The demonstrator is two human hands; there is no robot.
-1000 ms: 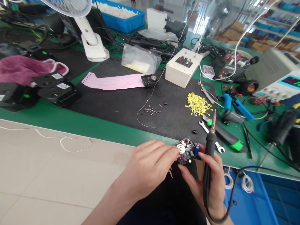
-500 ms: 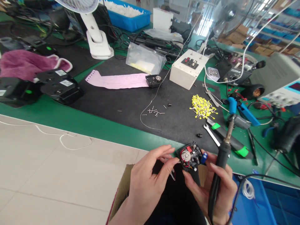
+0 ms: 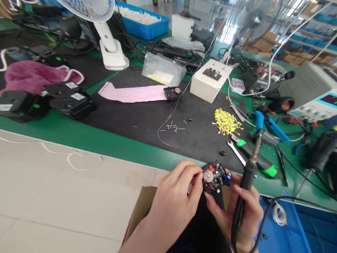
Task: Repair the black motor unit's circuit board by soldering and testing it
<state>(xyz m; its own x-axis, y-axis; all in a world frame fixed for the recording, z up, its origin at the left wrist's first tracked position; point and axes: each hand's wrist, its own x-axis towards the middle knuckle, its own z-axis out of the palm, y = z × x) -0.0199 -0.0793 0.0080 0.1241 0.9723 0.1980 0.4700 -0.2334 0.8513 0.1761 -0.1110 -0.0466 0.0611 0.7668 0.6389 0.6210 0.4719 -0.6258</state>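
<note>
A small open black electronic housing [image 3: 217,177] is held above my lap, with a round metal part, red wires and a blue component at its right edge. My left hand [image 3: 177,196] pinches its left edge between thumb and forefinger; whether a wire is also in that pinch is hidden. Fingers and thumb of my right hand [image 3: 243,211] grip the housing's right side and lower edge. That same hand carries a soldering iron [image 3: 246,191], tip pointing up and away from the housing, its cable trailing below.
Yellow-tipped pins [image 3: 226,121], loose screws [image 3: 172,126], a wrench [image 3: 236,153] and a green-and-black utility knife [image 3: 259,163] lie on the dark mat. Solder wire [image 3: 168,142] curls nearby. Behind are a white switch box [image 3: 207,84], another black housing [image 3: 172,93] on pink paper and a fan [image 3: 110,52].
My left fingers have curled in and closed on the housing's left edge, where the fingers were more spread before. The right hand keeps its hold. The whole view has shifted slightly.
</note>
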